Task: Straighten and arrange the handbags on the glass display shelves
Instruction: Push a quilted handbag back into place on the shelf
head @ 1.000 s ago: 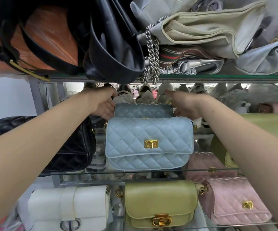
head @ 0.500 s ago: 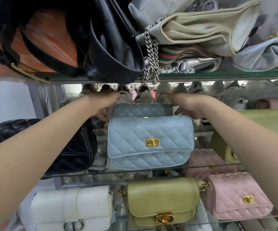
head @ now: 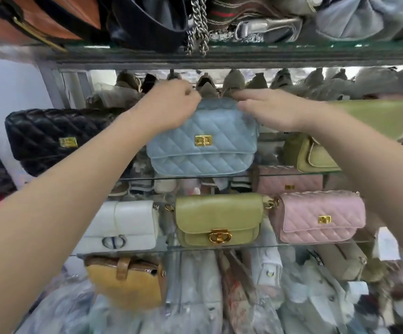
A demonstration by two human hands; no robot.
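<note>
Bright, even, near-shadowless light; heavy motion blur throughout, wide-angle bowing at the edges, faint glare on glass

Noted: blue handbag (head: 219,131) diamond-quilted (clasp (head: 202,141) gold); black bag (head: 51,138) at 9 o'clock, pink bag (head: 316,218) at 4 o'clock, likewise quilted.

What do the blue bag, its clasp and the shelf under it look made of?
The blue bag looks like soft matte leather or faux leather, diamond-quilted with stitching. Its clasp: shiny gold-toned metal. The shelf: apparently clear glass, goods showing through.
</note>
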